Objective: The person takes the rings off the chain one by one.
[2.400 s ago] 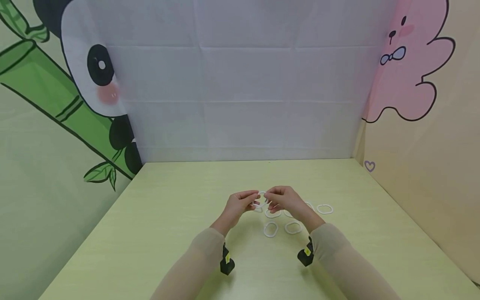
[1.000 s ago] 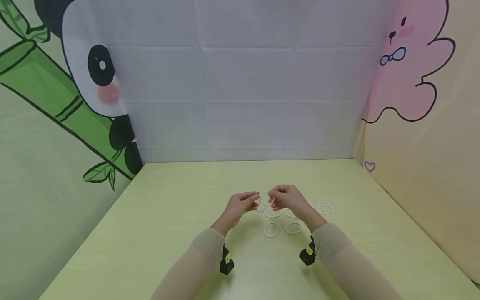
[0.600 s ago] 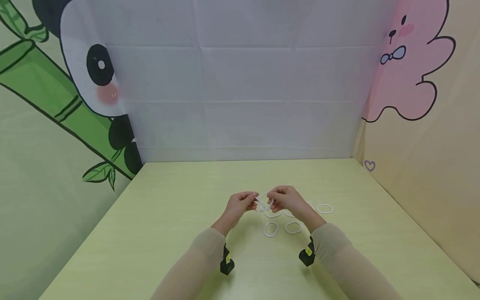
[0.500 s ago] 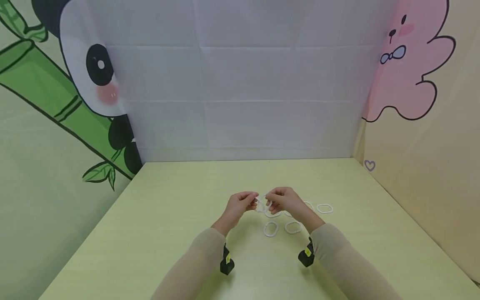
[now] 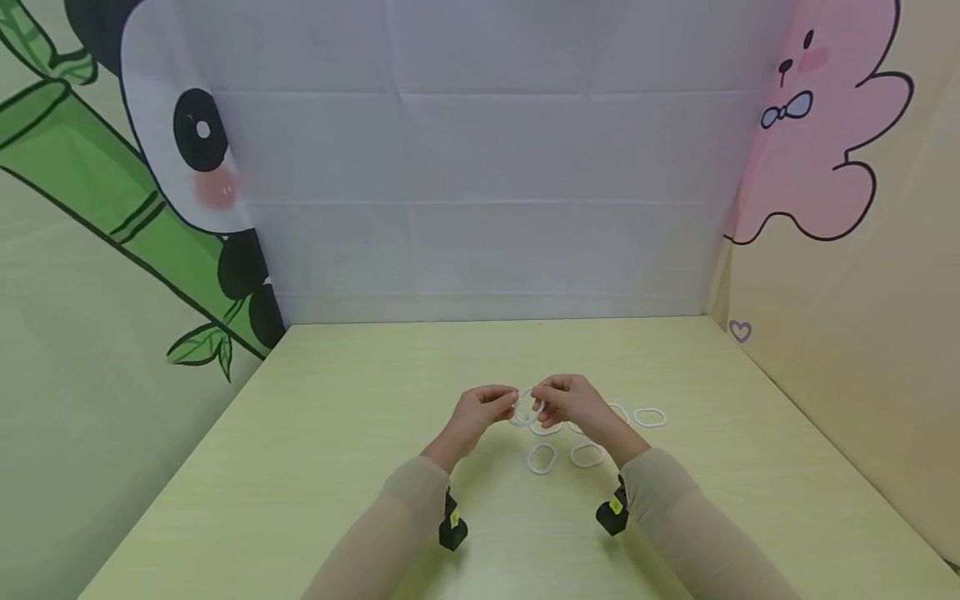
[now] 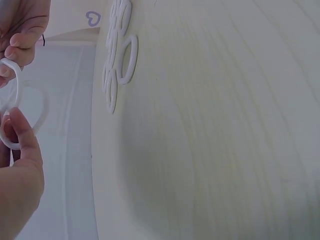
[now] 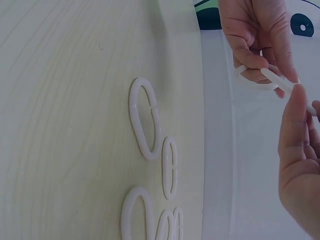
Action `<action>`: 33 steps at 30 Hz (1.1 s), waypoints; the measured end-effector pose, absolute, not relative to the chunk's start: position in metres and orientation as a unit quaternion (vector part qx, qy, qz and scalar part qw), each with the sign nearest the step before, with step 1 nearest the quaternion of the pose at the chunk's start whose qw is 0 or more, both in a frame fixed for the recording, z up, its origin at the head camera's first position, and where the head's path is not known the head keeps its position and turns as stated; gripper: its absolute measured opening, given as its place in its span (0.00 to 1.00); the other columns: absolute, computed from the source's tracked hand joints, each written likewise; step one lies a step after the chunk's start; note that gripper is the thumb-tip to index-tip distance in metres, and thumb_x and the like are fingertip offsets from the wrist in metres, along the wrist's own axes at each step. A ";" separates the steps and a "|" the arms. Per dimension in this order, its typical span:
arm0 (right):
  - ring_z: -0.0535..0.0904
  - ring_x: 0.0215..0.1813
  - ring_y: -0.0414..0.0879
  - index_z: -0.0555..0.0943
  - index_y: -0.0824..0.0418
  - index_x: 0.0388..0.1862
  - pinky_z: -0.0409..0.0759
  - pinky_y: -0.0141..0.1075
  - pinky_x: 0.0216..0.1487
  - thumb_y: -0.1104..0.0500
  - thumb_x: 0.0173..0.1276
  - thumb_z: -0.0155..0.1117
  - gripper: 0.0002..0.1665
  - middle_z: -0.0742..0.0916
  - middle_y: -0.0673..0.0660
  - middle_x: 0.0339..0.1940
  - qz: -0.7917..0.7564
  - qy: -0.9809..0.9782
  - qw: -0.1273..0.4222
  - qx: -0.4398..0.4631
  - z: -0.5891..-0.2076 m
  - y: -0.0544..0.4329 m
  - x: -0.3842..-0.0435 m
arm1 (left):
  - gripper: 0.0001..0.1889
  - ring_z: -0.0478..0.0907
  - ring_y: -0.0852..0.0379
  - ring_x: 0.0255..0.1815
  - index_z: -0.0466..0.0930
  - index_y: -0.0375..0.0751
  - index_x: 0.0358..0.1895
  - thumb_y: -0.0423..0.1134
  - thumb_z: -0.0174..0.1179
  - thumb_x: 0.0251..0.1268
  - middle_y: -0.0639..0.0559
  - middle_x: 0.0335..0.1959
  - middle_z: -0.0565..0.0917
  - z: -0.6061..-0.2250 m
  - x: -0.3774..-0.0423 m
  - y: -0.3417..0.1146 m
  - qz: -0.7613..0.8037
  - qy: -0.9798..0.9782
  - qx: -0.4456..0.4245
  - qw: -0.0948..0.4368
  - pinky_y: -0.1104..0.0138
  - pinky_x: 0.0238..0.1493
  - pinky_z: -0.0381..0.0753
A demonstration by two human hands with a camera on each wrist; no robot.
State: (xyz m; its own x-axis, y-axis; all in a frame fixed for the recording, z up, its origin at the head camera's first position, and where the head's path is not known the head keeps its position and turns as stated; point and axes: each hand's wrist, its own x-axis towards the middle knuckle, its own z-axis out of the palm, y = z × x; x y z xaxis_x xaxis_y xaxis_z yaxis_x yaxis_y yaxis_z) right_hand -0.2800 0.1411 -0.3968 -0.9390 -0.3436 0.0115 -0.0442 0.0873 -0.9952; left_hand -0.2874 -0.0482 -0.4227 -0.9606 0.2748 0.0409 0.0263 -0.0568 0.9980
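Observation:
My left hand point(image 5: 480, 411) and right hand point(image 5: 576, 402) face each other above the table. Thumb and fingers of the left pinch a white oval chain link point(image 7: 259, 86). A second white link point(image 6: 19, 86) is pinched in the right fingertips. Both held links meet or overlap between the hands; whether one is hooked through the other, I cannot tell. Below and to the right, several more white links lie flat on the table, among them a near link point(image 7: 134, 111) with a small gap in its side. The right hand and forearm partly cover some of them.
The pale wooden table point(image 5: 337, 450) reaches back to a white cloth wall point(image 5: 487, 208). Printed side panels with a panda point(image 5: 150, 100) and a pink bear point(image 5: 817, 158) stand left and right. Black wrist cameras hang under both sleeves.
The hands drew slightly apart around one second ago, then the right came back a little toward the left. The held links have turned slightly between them. The links on the table lie as before.

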 end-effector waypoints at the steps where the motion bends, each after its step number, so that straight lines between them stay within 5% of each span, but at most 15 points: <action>1: 0.76 0.23 0.41 0.74 0.78 0.40 0.80 0.33 0.27 0.62 0.68 0.56 0.16 0.80 0.54 0.24 -0.663 0.728 0.113 -0.133 -0.397 0.141 -0.280 | 0.18 0.78 0.61 0.32 0.74 0.23 0.51 0.36 0.58 0.64 0.48 0.35 0.81 -0.423 -0.287 -0.048 0.719 0.680 0.111 0.086 0.66 0.44 0.78; 33: 0.76 0.24 0.42 0.75 0.75 0.40 0.81 0.35 0.28 0.61 0.69 0.56 0.15 0.80 0.57 0.27 -0.648 0.733 0.118 -0.170 -0.399 0.144 -0.278 | 0.13 0.76 0.60 0.30 0.76 0.20 0.44 0.32 0.53 0.67 0.46 0.29 0.80 -0.401 -0.269 -0.046 0.719 0.680 0.115 0.087 0.69 0.37 0.80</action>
